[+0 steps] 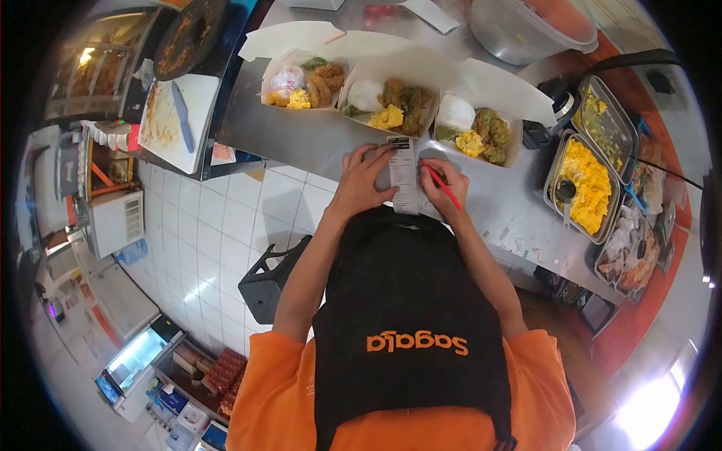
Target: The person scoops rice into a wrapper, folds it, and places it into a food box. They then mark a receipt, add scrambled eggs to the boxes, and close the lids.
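A long paper receipt point(404, 180) lies on the steel counter at its front edge, its lower end near my apron. My left hand point(364, 180) rests on the receipt's left side with its fingers spread. In my right hand point(447, 188) is a red pen point(442, 185), slanted across the right side of the receipt. Just beyond stand three open white food boxes: a left box point(303, 105), a middle box point(386, 129) and a right box point(479, 155). Each contains fried meat, something yellow, greens and a white portion; the left box's white portion is wrapped.
At right, a tray of yellow food point(589, 180) holds a ladle point(566, 192), beside another food tray point(604, 120). A large metal bowl point(519, 37) stands at the back. On the left, a knife point(183, 116) lies on a white cutting board point(160, 135). A black stool point(265, 284) stands below.
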The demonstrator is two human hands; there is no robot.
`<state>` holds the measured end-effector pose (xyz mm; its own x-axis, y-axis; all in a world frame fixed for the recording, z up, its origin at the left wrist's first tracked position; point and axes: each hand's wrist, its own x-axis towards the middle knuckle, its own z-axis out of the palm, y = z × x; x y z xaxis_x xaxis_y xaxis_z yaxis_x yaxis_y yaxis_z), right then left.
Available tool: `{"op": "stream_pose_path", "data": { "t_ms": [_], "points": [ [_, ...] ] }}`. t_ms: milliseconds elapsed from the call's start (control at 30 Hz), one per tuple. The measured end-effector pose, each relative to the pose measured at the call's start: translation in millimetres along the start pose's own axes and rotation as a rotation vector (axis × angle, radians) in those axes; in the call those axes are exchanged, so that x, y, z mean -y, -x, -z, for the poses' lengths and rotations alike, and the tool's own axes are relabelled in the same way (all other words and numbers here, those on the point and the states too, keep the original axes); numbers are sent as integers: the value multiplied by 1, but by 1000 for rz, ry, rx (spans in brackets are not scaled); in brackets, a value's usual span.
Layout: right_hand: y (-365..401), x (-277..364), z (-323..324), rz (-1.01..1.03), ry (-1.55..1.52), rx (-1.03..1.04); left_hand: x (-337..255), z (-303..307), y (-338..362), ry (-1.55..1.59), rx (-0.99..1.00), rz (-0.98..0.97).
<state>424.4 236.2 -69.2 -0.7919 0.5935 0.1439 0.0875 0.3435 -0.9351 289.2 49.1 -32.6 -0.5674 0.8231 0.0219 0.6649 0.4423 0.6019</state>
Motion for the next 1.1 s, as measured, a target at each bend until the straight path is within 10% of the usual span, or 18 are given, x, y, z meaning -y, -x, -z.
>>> {"op": "stream_pose_path", "data": {
  "t_ms": [200, 400, 1100],
  "points": [
    [-3, 21, 4, 301, 153, 144, 5, -4, 1, 44, 6, 23],
    [9, 0, -10, 41, 25, 184, 4, -4, 2, 58, 7, 32],
    [15, 8, -13, 178, 81, 225, 3, -2, 0, 73, 8, 52]
  ]
}}
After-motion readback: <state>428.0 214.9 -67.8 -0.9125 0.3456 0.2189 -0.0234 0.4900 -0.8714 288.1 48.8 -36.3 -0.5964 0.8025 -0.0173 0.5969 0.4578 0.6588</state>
